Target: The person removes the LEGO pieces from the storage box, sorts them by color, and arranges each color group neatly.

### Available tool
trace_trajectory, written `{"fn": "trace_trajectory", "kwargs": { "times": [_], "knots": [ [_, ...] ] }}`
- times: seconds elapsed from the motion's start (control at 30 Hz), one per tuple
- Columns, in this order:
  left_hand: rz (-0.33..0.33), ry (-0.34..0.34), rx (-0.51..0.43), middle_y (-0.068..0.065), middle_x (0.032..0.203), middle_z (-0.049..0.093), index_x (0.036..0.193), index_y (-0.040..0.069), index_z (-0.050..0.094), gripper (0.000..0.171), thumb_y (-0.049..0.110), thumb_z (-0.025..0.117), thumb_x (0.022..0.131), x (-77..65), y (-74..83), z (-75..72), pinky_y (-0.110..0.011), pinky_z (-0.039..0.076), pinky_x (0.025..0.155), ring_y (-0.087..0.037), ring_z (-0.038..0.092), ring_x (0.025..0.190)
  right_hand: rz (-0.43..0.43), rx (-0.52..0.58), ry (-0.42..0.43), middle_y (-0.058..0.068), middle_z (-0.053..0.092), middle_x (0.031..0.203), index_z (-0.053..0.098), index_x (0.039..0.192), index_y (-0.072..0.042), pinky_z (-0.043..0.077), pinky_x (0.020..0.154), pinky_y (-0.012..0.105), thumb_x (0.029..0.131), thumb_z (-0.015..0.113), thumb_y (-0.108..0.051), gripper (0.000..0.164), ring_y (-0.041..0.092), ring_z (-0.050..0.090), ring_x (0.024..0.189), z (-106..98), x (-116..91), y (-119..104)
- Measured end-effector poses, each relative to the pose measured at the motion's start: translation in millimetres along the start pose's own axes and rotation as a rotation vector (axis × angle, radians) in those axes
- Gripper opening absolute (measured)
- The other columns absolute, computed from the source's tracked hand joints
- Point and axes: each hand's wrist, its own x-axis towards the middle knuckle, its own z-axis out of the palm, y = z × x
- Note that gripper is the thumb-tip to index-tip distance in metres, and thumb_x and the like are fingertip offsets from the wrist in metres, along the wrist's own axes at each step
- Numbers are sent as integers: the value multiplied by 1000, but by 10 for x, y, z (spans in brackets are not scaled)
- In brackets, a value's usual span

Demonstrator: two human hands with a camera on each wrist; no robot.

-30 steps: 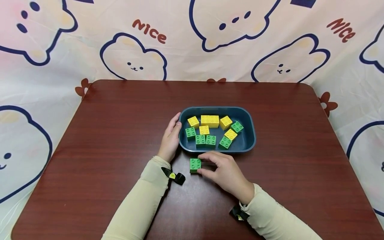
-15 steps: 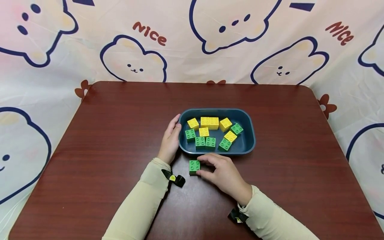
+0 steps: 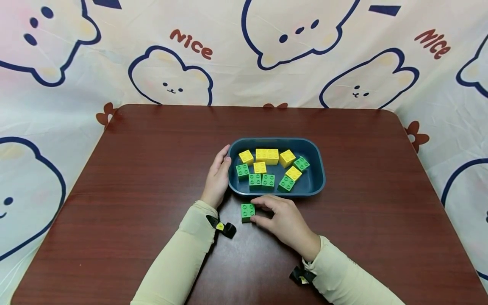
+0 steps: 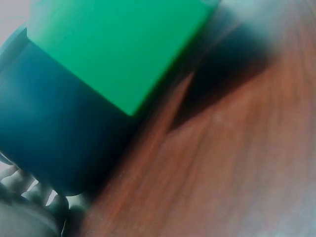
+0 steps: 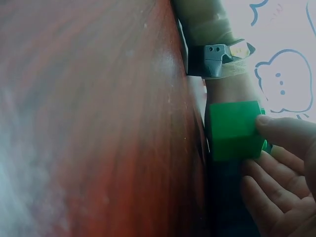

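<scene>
With thumb and fingers, my right hand (image 3: 287, 222) pinches a green toy building block (image 3: 248, 212) by its right side, just in front of the tray. Whether the block touches the table I cannot tell. In the right wrist view the thumb lies at the edge of the green block (image 5: 236, 131), the other fingers beyond it. My left hand (image 3: 216, 180) rests with fairly straight fingers against the left end of the blue tray (image 3: 318, 186). The left wrist view is blurred: a green block (image 4: 123, 49) covers part of the tray wall (image 4: 54, 123), with fingers (image 4: 37, 192) lower left.
Several yellow blocks (image 3: 267, 156) and several green blocks (image 3: 261, 181) lie in the tray, some side by side. The brown table (image 3: 152, 169) extends around it. A cartoon-printed cloth (image 3: 267, 84) hangs behind and at both sides.
The whole head view has shifted slightly downward. Both hands, the tray and the pinched block keep the same places relative to one another.
</scene>
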Motion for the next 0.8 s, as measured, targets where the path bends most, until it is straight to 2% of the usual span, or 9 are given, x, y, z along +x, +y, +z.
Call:
{"fn": "trace_trajectory", "kwargs": {
  "times": [0.3,0.5,0.8],
  "knots": [
    [7,6,2,12,146,29,145,25,32,47,38,36,100,-12,2,10,-39,21,110,-8,23,135,-11,-2,-10,-11,64,102,68,107,-16,52,77,27,76,78,-23,34,6,62,91,24,0,25],
    [-6,12,1,13,146,29,143,30,33,42,35,35,101,-21,9,15,-36,21,110,-5,24,134,1,-5,-20,-13,64,101,69,106,-18,51,76,24,76,78,-24,32,5,62,90,34,-4,24],
    [-6,14,-12,6,148,30,145,21,32,43,26,33,103,-2,1,20,-36,23,109,-8,25,134,0,-14,-16,-11,65,101,69,106,-16,52,75,26,75,79,-23,33,6,61,90,42,-7,20]
  ]
}}
